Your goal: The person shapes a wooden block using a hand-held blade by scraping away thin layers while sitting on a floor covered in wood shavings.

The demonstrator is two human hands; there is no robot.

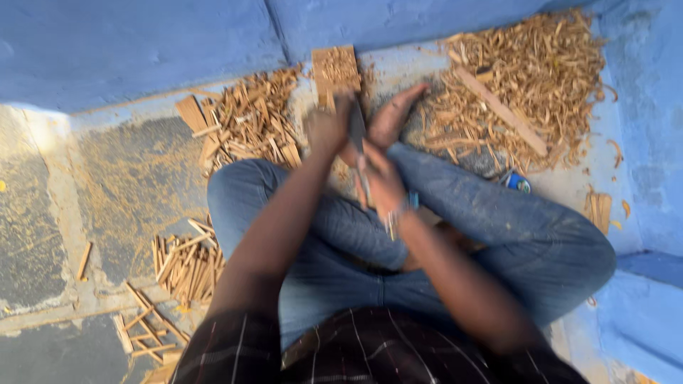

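Wood sticks lie heaped on the floor at left; cut wood pieces piled behind. Left hand is curled in a fist around the top of a small wood piece, blurred. Right hand is clenched on a dark blade just beside it, above crossed legs. Wood shavings are heaped at right

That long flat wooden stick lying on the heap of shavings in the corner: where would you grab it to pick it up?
Probably near the middle of the long wooden stick, pinching its two long edges from above. It lies flat and diagonal on the shavings heap, whole top face clear, so a mid-length grip should lift it level. Its upper end seems partly tucked among curls; the wall crowds the right side.
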